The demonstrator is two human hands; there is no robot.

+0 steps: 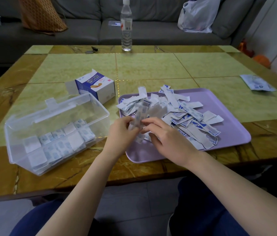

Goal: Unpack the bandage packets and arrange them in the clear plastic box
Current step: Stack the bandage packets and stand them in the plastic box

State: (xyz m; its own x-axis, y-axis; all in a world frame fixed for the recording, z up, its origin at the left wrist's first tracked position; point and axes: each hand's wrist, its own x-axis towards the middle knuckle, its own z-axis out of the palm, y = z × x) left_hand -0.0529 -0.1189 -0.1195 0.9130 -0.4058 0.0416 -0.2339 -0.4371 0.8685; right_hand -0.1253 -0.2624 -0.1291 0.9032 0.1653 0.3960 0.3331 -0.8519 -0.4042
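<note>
Green-and-amber stone table [151,65] fills the head view, with a grey sofa [83,31] behind it. On the left sits one clear plastic box [90,106], lid off, with bandage packets [57,142] stood on edge inside in what look like two rows along its near side; the far half of the box is bare. Just behind it lies one blue-and-white carton [98,87], on its side with its flap open, and what it holds cannot be seen. To the right, one lilac tray [228,120] carries a loose heap of packets [185,116], far too jumbled to count. Over the tray's near left corner the two hands meet: the left hand [120,132] curls round a bundle of packets [139,114], and the right hand [170,138] pinches the same bundle from the other side. Motion blur smears that bundle, so its number is anyone's guess. One water bottle [126,24] stands at the table's far edge, one white plastic bag [197,16] rests on the sofa, and one printed pouch [257,82] lies at the right.
</note>
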